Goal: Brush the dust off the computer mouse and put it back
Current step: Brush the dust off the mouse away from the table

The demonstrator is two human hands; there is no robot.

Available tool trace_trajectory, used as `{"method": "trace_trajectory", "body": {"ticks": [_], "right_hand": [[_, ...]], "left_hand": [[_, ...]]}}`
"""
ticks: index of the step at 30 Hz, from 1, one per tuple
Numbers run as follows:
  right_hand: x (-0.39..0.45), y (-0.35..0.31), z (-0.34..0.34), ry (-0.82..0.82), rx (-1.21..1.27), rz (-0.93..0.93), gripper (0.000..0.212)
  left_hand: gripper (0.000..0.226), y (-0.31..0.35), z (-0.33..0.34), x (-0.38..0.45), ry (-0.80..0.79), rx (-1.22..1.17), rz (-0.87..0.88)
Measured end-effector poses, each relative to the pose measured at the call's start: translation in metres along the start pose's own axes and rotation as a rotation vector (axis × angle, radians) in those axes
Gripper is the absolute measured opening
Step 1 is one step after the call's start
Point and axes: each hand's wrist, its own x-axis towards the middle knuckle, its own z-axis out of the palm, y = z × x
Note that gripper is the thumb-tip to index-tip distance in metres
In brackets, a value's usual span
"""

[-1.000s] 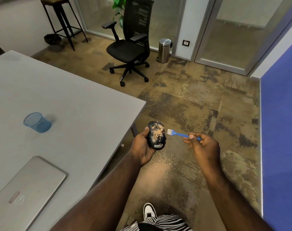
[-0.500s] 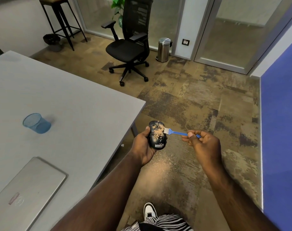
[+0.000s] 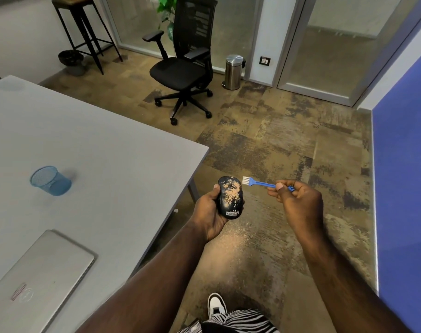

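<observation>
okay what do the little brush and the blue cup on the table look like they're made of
Brush: looks like blue moulded plastic, one even colour, with pale, probably synthetic bristles. Blue cup: seems to be painted wire mesh, since the table shows faintly through its wall.

Brush drawn back off the mouse

We pulled the blue brush (image 3: 257, 182) rightward in our right hand (image 3: 298, 200); its bristles, touching the dusty mouse (image 3: 230, 197) half a second earlier, sat just right of it.
</observation>
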Motion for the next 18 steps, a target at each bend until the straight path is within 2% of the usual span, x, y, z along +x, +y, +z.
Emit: {"method": "trace_trajectory", "body": {"ticks": [3, 6, 9, 14, 18], "right_hand": [[-0.0024, -0.0018, 0.0052, -0.027, -0.058, -0.012, 0.015], [0.0031, -0.0018, 0.0035, 0.032, -0.075, 0.02, 0.006], [0.004, -0.0028, 0.0024, 0.015, -0.03, -0.003, 0.012], [0.006, -0.0034, 0.0026, 0.012, -0.066, 0.014, 0.01], [0.0038, -0.0067, 0.0024, -0.013, -0.072, -0.049, 0.013]], "left_hand": [[0.05, 0.0, 0.0014, -0.0002, 0.0, 0.0, -0.004], [0.051, -0.0014, 0.0031, -0.0011, 0.005, 0.024, 0.0], [0.051, -0.0023, 0.0046, -0.0022, 0.007, 0.031, -0.003], [0.051, -0.004, 0.0056, -0.0009, 0.012, 0.035, -0.008], [0.052, -0.0043, 0.0055, -0.001, 0.009, 0.038, -0.009]]}}
